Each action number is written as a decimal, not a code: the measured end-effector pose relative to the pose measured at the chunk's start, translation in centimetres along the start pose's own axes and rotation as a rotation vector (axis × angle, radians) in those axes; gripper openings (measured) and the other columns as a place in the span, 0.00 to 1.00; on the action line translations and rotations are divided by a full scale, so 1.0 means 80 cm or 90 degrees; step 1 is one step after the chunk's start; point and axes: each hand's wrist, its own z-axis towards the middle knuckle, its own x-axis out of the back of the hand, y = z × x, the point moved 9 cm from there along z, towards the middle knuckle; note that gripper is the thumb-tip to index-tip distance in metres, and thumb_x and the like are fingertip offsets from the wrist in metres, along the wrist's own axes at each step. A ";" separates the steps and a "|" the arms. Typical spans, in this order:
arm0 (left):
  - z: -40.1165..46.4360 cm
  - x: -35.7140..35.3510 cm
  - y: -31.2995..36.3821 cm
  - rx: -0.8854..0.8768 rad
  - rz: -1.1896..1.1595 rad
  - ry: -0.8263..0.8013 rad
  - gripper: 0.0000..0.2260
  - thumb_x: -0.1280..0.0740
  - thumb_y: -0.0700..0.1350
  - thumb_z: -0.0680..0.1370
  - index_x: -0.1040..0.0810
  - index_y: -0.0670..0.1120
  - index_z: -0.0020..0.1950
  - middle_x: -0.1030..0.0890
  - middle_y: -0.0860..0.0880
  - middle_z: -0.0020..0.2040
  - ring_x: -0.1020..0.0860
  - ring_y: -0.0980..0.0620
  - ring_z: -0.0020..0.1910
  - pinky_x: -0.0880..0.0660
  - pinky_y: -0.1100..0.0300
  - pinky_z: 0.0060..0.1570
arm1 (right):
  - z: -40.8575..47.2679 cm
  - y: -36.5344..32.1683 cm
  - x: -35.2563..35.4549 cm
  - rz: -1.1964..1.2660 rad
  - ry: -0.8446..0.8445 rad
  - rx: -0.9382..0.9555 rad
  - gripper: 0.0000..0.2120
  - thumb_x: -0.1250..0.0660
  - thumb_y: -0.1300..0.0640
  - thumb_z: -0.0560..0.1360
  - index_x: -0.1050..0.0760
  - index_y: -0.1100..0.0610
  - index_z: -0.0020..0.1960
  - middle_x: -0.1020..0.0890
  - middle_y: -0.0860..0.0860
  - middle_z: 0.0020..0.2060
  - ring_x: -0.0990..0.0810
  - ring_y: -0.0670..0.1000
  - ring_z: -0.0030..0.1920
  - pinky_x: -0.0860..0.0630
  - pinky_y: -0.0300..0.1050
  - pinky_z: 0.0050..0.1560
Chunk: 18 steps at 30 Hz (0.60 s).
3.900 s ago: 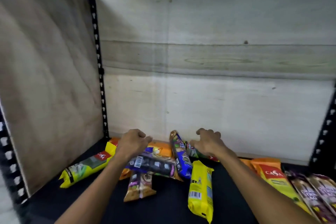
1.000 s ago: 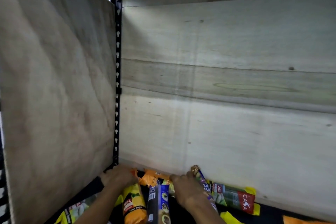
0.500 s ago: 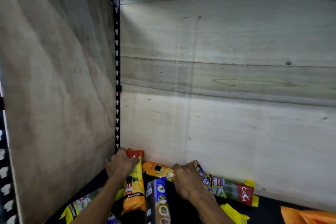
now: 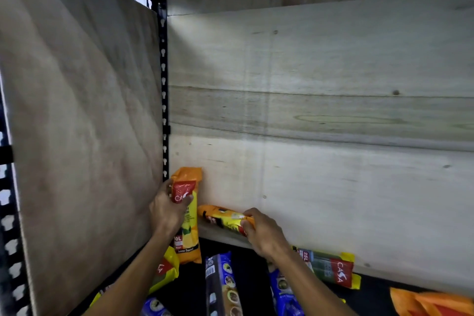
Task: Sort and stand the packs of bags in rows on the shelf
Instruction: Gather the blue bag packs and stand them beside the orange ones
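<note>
- An orange and yellow pack (image 4: 188, 215) is gripped near its top by the left hand (image 4: 168, 209), with the thumb laid across the red label.
- This pack is held upright in the back left corner of the shelf (image 4: 254, 264), close to the black perforated upright (image 4: 164, 100) and the plywood back panel (image 4: 320, 110); whether its lower end touches the shelf cannot be told.
- A second orange pack (image 4: 220, 217) is grasped at its right end by the right hand (image 4: 264, 235), the fingers being curled around it.
- The second pack is held roughly level, raised off the shelf and close against the back panel, just right of the upright pack.
- A green pack with a red end (image 4: 328, 268) is seen lying flat against the foot of the back panel, to the right of the right wrist.
- Two blue packs are seen lying on the dark shelf surface: one (image 4: 223, 287) between the forearms, the other (image 4: 284, 292) partly hidden under the right forearm.
- A yellow pack (image 4: 164, 274) is partly covered by the left forearm, near the plywood side panel (image 4: 77, 123).
- An orange pack (image 4: 433, 303) is cut off at the lower right corner of the view.
- The end of a further blue pack (image 4: 154, 306) is visible at the bottom edge.
</note>
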 end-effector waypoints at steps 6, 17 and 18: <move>0.002 0.018 0.040 -0.050 -0.088 0.007 0.33 0.22 0.45 0.71 0.31 0.47 0.73 0.20 0.42 0.64 0.20 0.43 0.59 0.22 0.47 0.58 | -0.018 0.040 0.029 0.338 -0.016 -0.144 0.18 0.37 0.46 0.81 0.22 0.55 0.64 0.15 0.54 0.51 0.16 0.50 0.45 0.18 0.44 0.44; -0.059 -0.056 0.104 -0.010 -0.172 -0.167 0.28 0.20 0.45 0.67 0.26 0.49 0.65 0.18 0.48 0.56 0.18 0.47 0.51 0.19 0.46 0.52 | -0.104 0.085 0.115 0.656 -0.057 -0.256 0.20 0.25 0.52 0.74 0.23 0.62 0.59 0.15 0.57 0.45 0.18 0.54 0.47 0.20 0.49 0.41; -0.067 -0.064 0.109 -0.003 -0.182 -0.176 0.28 0.20 0.45 0.67 0.26 0.49 0.64 0.17 0.48 0.55 0.17 0.47 0.51 0.19 0.45 0.52 | -0.111 0.090 0.128 0.649 -0.051 -0.260 0.20 0.25 0.54 0.73 0.24 0.63 0.60 0.15 0.59 0.48 0.18 0.55 0.49 0.20 0.50 0.43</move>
